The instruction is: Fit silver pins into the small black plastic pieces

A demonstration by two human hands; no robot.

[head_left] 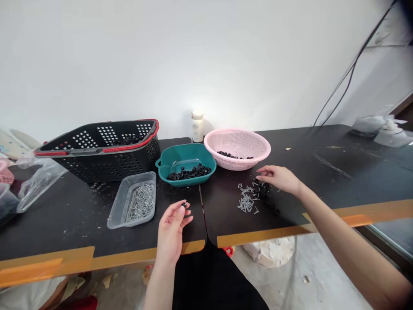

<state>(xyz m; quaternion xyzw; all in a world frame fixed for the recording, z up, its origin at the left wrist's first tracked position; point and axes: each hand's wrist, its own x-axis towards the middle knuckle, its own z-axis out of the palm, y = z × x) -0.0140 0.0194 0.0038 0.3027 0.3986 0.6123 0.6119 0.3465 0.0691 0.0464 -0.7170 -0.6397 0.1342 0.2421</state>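
Note:
My left hand (174,226) is raised over the table's front part, thumb and fingers closed on a small black piece (184,205). My right hand (280,178) hovers at a pile of small black pieces (264,191), its fingers bent; whether they hold anything is too small to tell. Grey screws (247,201) lie scattered just left of that pile. Behind my left hand, a teal basin (185,150) holds more black pieces. A pink colander (238,140) beside it has a few in its bottom. To the left, a clear plastic tray (116,213) contains many screws.
A black basket (93,165) with red-edged handles stands at the back left, black pieces inside. A white bottle (197,126) is by the wall. Plastic bags (41,181) lie at far left; a white pump bottle (392,134) is at far right. A seam divides the black table (322,172).

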